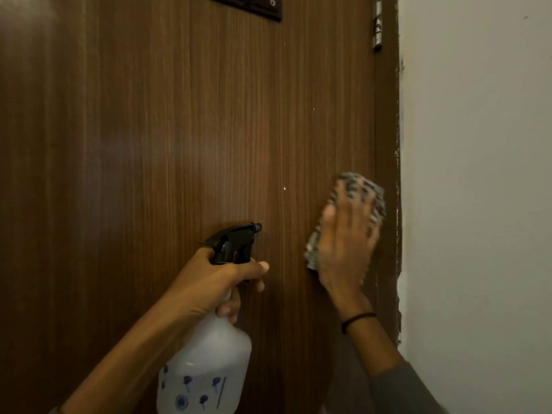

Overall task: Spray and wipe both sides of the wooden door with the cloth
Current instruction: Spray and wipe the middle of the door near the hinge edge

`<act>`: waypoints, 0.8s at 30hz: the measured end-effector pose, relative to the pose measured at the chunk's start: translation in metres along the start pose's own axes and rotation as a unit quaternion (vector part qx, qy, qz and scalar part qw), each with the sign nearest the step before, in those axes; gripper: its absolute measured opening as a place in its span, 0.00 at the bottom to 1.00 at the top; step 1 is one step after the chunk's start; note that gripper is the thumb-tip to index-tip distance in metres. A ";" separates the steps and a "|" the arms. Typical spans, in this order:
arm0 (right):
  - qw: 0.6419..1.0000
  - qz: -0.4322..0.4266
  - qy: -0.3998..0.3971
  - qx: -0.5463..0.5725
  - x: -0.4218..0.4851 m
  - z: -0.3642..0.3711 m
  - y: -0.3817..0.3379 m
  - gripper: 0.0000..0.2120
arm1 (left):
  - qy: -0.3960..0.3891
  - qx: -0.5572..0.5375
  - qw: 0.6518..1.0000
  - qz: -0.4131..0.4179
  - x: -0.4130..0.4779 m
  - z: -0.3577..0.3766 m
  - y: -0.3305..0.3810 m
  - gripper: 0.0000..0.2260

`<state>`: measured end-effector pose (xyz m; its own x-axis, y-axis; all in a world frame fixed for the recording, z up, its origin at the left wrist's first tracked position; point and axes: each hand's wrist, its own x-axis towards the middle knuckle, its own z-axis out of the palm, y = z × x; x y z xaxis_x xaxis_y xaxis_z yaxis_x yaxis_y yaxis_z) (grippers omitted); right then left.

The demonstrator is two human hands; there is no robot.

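Nearest us, low in view, is one translucent white spray bottle (206, 363) printed with several small blue flower motifs; its only markings are these. Our left hand (209, 282) reaches in from the lower left with the forearm angled upward. Its fingers wrap the bottle's neck just under the black trigger head, and the nozzle faces the wooden door (134, 130). The door fills most of the view, brown with vertical grain, and one dark plate (248, 7) is screwed on at its top edge.

Further right, our right hand (346, 243) lies flat with its fingers spread and straight. It presses one grey-and-white patterned cloth (355, 186) against the door face, close to the hinge-side edge; both are blurred. One black band (358, 319) circles that wrist, above a grey sleeve (400, 389).

One metal hinge (378, 25) sits at the upper right beside the door frame (386, 130). Beyond it is a pale wall (478, 144).
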<state>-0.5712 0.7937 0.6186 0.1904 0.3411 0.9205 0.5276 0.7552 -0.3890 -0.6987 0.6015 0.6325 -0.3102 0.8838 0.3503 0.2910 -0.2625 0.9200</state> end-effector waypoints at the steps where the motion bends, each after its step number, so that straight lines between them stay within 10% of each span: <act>1: 0.998 -0.056 -0.009 -0.008 0.006 0.003 -0.019 0.26 | 0.003 -0.005 1.000 0.000 0.000 0.000 -0.001 0.09; 7: 0.958 -0.284 -0.023 -0.022 0.038 0.008 -0.046 0.24 | 0.011 -0.013 1.000 0.007 0.000 0.001 -0.002 0.12; 15: 0.997 -0.070 0.015 0.017 0.121 -0.010 0.008 0.25 | 0.001 -0.016 1.000 0.023 -0.003 0.002 -0.003 0.15; 24: 1.000 -0.001 0.013 0.018 -0.012 -0.011 0.089 0.25 | -0.008 -0.026 1.000 0.015 0.002 0.000 -0.004 0.08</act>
<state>-0.5176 0.8508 0.5735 0.2114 0.3255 0.9216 0.4985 0.7751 -0.3881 -0.7008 0.6039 0.6297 -0.2866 0.8814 0.3754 0.2530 -0.3083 0.9170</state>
